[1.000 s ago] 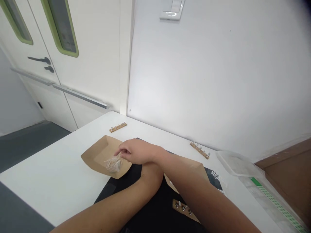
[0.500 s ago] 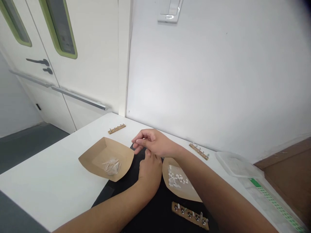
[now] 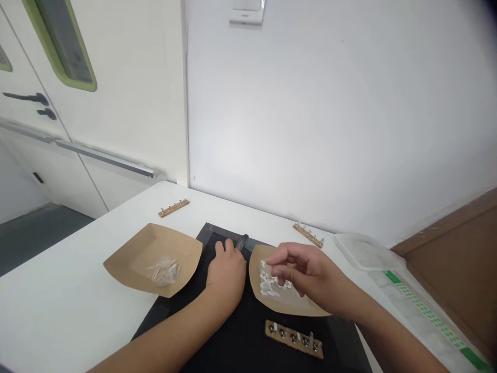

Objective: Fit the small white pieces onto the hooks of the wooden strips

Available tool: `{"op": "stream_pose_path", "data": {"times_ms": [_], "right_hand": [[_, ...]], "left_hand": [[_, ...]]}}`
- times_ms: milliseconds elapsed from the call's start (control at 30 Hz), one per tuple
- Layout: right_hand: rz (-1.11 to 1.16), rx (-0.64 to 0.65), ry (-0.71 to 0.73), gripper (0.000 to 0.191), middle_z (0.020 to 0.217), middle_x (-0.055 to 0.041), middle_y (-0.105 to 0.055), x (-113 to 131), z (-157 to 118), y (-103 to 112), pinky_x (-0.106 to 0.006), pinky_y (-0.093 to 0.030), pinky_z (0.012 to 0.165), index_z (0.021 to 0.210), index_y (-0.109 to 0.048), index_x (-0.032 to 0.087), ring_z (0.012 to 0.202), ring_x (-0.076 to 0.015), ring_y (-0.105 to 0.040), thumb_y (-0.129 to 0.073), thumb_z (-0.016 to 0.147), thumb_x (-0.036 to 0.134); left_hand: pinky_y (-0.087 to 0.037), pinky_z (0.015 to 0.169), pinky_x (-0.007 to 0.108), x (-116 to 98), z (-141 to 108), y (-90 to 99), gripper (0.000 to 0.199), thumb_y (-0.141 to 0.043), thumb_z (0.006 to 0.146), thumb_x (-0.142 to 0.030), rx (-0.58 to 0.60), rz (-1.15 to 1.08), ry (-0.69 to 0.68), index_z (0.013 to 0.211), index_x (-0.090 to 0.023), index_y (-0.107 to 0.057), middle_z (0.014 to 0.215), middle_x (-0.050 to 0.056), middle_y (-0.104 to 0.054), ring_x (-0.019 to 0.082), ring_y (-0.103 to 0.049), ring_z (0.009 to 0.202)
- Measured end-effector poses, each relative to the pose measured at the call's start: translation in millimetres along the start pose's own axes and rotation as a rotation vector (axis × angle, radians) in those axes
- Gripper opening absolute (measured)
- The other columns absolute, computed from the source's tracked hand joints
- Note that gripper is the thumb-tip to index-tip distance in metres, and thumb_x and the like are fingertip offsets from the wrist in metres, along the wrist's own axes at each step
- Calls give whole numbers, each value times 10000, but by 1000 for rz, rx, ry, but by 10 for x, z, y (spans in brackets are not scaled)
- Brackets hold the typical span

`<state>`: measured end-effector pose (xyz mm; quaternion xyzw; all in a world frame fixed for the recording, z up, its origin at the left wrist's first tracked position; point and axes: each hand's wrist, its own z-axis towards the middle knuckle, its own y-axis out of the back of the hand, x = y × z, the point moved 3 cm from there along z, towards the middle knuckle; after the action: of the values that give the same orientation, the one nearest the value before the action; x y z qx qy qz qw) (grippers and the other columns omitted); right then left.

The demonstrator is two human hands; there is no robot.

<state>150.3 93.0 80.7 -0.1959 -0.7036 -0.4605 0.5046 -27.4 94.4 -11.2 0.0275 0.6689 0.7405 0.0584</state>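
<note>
My left hand [image 3: 227,269] lies low over the black mat [image 3: 236,336], fingers bent and pointing away from me. A dark, round-ended stick-like thing [image 3: 242,242] juts out past its fingertips; the thumb and the grip are hidden. My right hand [image 3: 306,272] hovers over the right-hand brown paper tray [image 3: 310,310], thumb and index finger slightly apart with nothing visible between them. Small white pieces [image 3: 267,286] lie in that tray beneath it. Nearer me on the mat is a wooden strip [image 3: 294,339] bearing several metal studs with pale, clear upright pieces.
Left of the mat stands another brown paper tray [image 3: 135,259] holding clear slivers [image 3: 165,271]. Two more studded strips, one far left [image 3: 173,208] and one far right [image 3: 308,235], sit near the wall. A clear plastic box [image 3: 411,305] borders the table's right side.
My right hand has swung from above the left hand to the right-hand tray, and its fingers have parted. The left hand stays on the mat. The view has turned slightly right.
</note>
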Motion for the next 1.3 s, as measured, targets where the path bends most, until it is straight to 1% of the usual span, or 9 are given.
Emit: {"op": "stream_pose_path", "data": {"times_ms": [200, 400, 567, 700, 900, 1067, 1133, 1200, 1300], "right_hand": [[-107, -247, 18, 240, 849, -30, -763, -538, -452, 240, -313, -578, 774, 1064, -771, 245, 799, -185, -725, -649, 1024, 447], [-43, -370, 73, 264, 887, -37, -770, -724, -689, 341, -354, -595, 823, 1094, -772, 245, 858, -214, -744, -663, 1012, 471], [-210, -416, 92, 225, 906, -43, -785, -807, -737, 332, -333, -586, 751, 1071, -789, 258, 838, -211, -738, -650, 1026, 429], [-309, -430, 106, 187, 925, -32, -796, -817, -713, 281, -324, -568, 739, 1063, -788, 260, 804, -197, -719, -651, 1030, 383], [-391, -439, 99, 125, 971, -16, -816, -787, -723, 233, -318, -553, 737, 1010, -802, 274, 780, -188, -710, -687, 1009, 322], [-372, -448, 127, 127, 942, -16, -815, -781, -711, 219, -312, -551, 748, 981, -789, 265, 799, -193, -727, -680, 1014, 322], [-361, -467, 151, 140, 895, -15, -808, -769, -698, 177, -304, -546, 733, 949, -780, 257, 784, -189, -728, -679, 1017, 326], [-367, -518, 168, 153, 845, -13, -793, -736, -693, 105, -292, -529, 678, 916, -765, 249, 742, -184, -715, -686, 1014, 336], [-401, -615, 217, 140, 802, -12, -762, -638, -711, -47, -285, -501, 630, 904, -730, 242, 701, -171, -688, -681, 1017, 310]], "left_hand": [[-545, 785, 395, 122, 25, 76, 288, -565, 1024, -268, 61, -36, 39, 1044, -98, -796, 1150, 223, -649, 389, -604, 1077], [-545, 845, 430, 200, 77, 79, 259, -601, 1000, -305, 102, -58, 48, 1009, -114, -775, 1161, 196, -654, 402, -605, 1104], [-534, 845, 416, 238, 123, 42, 245, -580, 992, -290, 89, -81, 84, 1042, -117, -746, 1139, 187, -670, 383, -600, 1106], [-504, 900, 420, 249, 135, 52, 228, -582, 972, -270, 38, -94, 67, 1050, -108, -723, 1097, 178, -693, 361, -593, 1091], [-477, 839, 425, 239, 90, 148, 253, -464, 1026, -234, -93, -95, 39, 972, -130, -688, 992, 162, -723, 360, -587, 1031], [-424, 914, 501, 169, 41, 298, 260, -462, 1063, -281, -245, -116, 22, 1042, -163, -693, 1085, 148, -727, 368, -564, 1080], [-406, 938, 521, 114, 14, 362, 255, -470, 1078, -305, -354, -188, -47, 1113, -186, -693, 1105, 123, -729, 356, -566, 1093], [-414, 959, 507, 35, -23, 401, 253, -487, 1083, -304, -443, -320, -201, 1190, -199, -690, 1102, 104, -728, 328, -580, 1092], [-482, 948, 423, -90, -89, 395, 281, -481, 1087, -245, -425, -595, -440, 1284, -192, -674, 1084, 98, -694, 263, -612, 1070]]}}
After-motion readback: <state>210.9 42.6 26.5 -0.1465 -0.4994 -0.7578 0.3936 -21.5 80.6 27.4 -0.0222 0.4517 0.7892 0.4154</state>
